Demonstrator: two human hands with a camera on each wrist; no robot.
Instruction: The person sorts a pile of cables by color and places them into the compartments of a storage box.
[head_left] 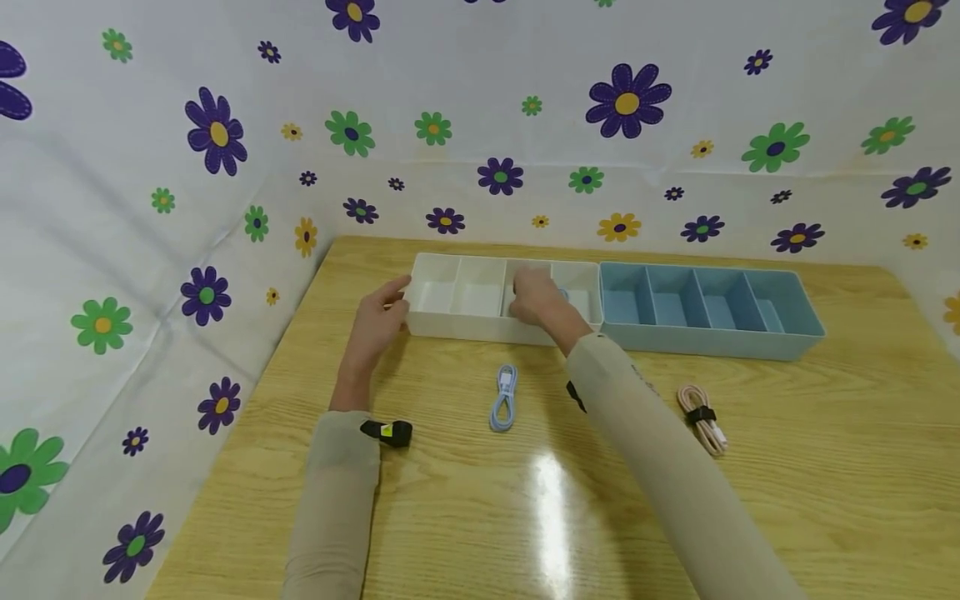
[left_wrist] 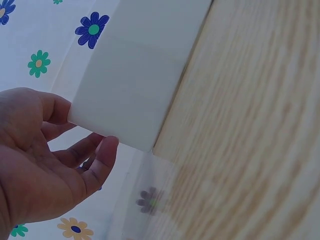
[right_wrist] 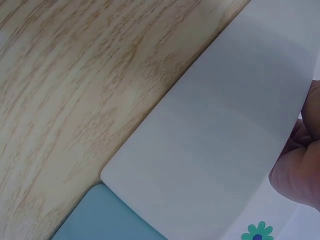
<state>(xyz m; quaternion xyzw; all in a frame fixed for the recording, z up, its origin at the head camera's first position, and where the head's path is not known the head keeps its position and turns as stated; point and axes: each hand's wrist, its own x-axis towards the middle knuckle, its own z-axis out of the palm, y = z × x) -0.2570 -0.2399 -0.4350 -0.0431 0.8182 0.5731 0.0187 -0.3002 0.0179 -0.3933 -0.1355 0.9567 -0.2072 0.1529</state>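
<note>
A white divided storage box (head_left: 480, 327) stands toward the back of the table. At its left end, my left hand (head_left: 377, 321) touches the end wall with loosely bent, spread fingers; in the left wrist view the fingertips (left_wrist: 107, 147) rest along that edge. My right hand (head_left: 542, 300) reaches down into the third compartment from the left, slightly blurred. In the right wrist view its curled fingers (right_wrist: 300, 170) show behind the box's front wall (right_wrist: 200, 130); I cannot tell what they hold. Something small and blue (head_left: 564, 294) shows in the rightmost compartment, partly behind the hand.
A blue divided box (head_left: 712, 337) stands against the white box's right end. In front of them lie a coiled light-blue cable (head_left: 503, 398) and, farther right, a coiled pinkish cable (head_left: 702, 419) with a black strap. A flower-patterned sheet (head_left: 465, 108) hangs behind and left of the table.
</note>
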